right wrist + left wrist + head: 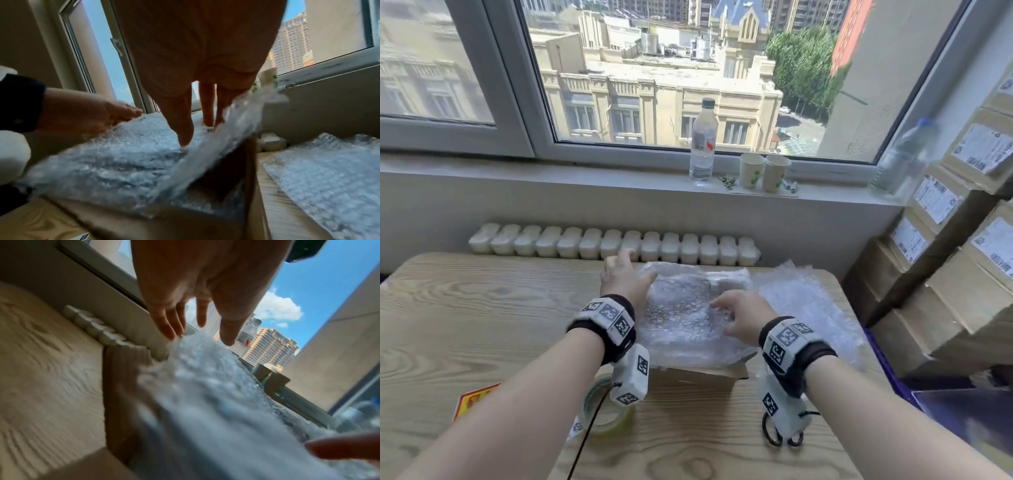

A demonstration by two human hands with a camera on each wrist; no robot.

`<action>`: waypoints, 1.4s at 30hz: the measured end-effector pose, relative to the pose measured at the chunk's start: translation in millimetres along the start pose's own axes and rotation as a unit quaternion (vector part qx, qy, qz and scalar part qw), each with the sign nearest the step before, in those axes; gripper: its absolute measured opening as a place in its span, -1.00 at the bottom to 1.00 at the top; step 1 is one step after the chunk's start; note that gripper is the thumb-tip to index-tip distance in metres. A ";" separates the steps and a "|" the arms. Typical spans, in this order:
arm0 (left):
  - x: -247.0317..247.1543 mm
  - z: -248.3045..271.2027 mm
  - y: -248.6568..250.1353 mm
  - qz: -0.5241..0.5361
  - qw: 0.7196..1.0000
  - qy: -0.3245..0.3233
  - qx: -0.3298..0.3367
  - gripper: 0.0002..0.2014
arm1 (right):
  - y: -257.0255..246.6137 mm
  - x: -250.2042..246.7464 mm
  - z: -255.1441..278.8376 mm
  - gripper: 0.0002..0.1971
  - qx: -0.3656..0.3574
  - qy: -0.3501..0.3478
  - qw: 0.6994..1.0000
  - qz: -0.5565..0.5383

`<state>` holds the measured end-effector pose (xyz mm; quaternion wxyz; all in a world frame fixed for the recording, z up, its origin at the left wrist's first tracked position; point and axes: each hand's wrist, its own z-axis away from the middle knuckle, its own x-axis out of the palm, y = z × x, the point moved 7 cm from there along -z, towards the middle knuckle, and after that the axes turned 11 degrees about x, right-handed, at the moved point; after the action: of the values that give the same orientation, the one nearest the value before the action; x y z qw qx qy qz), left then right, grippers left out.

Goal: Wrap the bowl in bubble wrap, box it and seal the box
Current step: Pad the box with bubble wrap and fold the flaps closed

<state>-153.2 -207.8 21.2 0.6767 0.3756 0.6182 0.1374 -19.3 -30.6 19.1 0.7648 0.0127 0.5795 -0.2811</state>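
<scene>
A bubble wrap bundle [688,318] lies in the top of an open cardboard box [702,372] in the middle of the table. A dark shape shows through the wrap; the bowl itself is hidden. My left hand [619,277] has straight fingers [228,331] that touch the bundle's far left edge [205,386]. My right hand [739,317] presses straight fingers [185,129] down on the bubble wrap [115,154] near its right side, where a loose edge of wrap stands up beside the box wall [251,170].
A roll of clear tape [607,409] and black-handled scissors [780,435] lie at the table's near edge. A spare bubble wrap sheet [811,301] is right of the box. Stacked cartons [962,274] stand at the right. A bottle [702,144] and paper cups [763,171] stand on the sill.
</scene>
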 end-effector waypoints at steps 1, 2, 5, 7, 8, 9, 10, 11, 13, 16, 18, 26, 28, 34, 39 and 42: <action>-6.8 0.7 6.2 -0.030 0.998 0.029 0.037 -0.50 | -0.8 6.9 -3.1 -0.44 0.008 -0.005 1.000 0.029; -13.1 1.6 14.9 -0.042 0.994 0.059 0.087 -0.57 | -0.6 11.9 -6.1 -0.39 0.021 -0.009 0.999 0.047; -6.3 6.5 35.4 -0.029 0.979 -0.028 0.200 -0.82 | 0.9 19.1 -12.0 -0.31 0.061 -0.029 0.994 0.088; 19.0 15.1 36.3 -0.053 0.960 -0.189 0.200 -0.75 | 0.4 22.6 -14.4 -0.28 0.072 -0.041 0.989 0.121; 30.5 19.8 34.6 -0.093 0.942 -0.248 0.206 -0.65 | -1.2 25.4 -14.6 -0.29 0.070 -0.052 0.987 0.138; 40.7 23.8 30.9 -0.138 0.923 -0.289 0.214 -0.51 | -3.4 29.7 -15.1 -0.31 0.065 -0.067 0.984 0.150; 49.2 26.4 26.1 -0.178 0.906 -0.313 0.223 -0.39 | -5.4 33.9 -15.2 -0.34 0.058 -0.080 0.984 0.146; 54.9 28.3 22.0 -0.209 0.894 -0.322 0.232 -0.31 | -7.2 37.0 -15.7 -0.39 0.050 -0.084 0.986 0.132; 61.6 29.0 16.5 -0.236 0.883 -0.316 0.253 -0.24 | -12.5 34.5 -15.7 -0.52 0.029 -0.051 0.991 0.119; 65.1 27.9 15.2 -0.244 0.875 -0.305 0.285 -0.20 | -17.1 29.0 -14.5 -0.53 0.007 -0.021 0.984 0.179; 66.5 26.4 15.8 -0.256 0.868 -0.310 0.292 -0.20 | -13.8 32.0 -16.1 -0.45 0.017 -0.043 0.981 0.188; 95.4 20.8 5.6 -0.339 0.815 -0.362 0.300 -0.41 | -7.4 43.0 -28.5 -0.37 0.023 -0.050 0.958 0.280; 100.5 20.6 3.5 -0.356 0.805 -0.368 0.302 -0.45 | -6.1 52.9 -32.6 -0.47 0.025 -0.061 0.958 0.279; 115.3 20.2 -2.3 -0.397 0.770 -0.366 0.340 -0.56 | 1.9 83.3 -43.5 -0.64 0.029 -0.097 0.965 0.241; 126.6 17.2 -5.0 -0.393 0.765 -0.378 0.342 -0.59 | 6.3 97.0 -54.8 -0.53 0.022 -0.094 0.965 0.244; 134.5 16.2 -8.4 -0.388 0.765 -0.395 0.329 -0.54 | 8.0 103.8 -60.9 -0.47 0.024 -0.100 0.966 0.239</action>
<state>-113.7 -131.5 -83.9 0.6917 0.3243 0.3965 -0.5091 -51.6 -46.0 -96.1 0.8632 0.1411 0.4735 -0.1037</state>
